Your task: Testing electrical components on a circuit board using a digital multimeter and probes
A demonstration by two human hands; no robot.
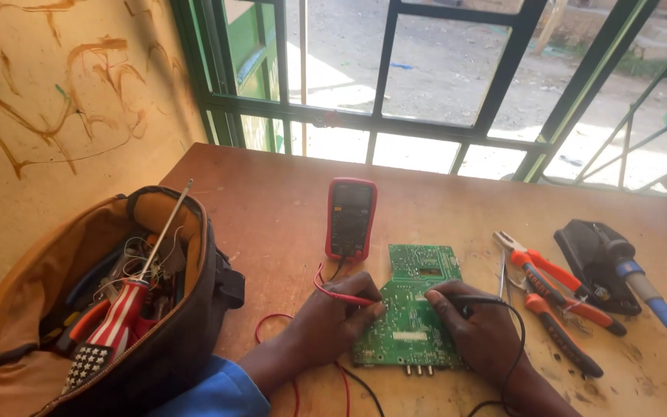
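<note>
A green circuit board [414,305] lies flat on the wooden table [287,208] in front of me. My left hand [333,320] grips a red test probe [345,296] and presses its tip onto the board's left edge. My right hand [476,320] grips a black test probe [476,300], tip touching the board near its middle. Red and black leads run back to a red multimeter [350,218] lying just behind the board.
An open tool bag [117,301] with a striped-handled screwdriver [129,297] and other tools sits at the left. Orange-handled pliers [557,297] and a blue-handled soldering iron [642,289] on a black stand lie at the right. A barred window stands behind the table.
</note>
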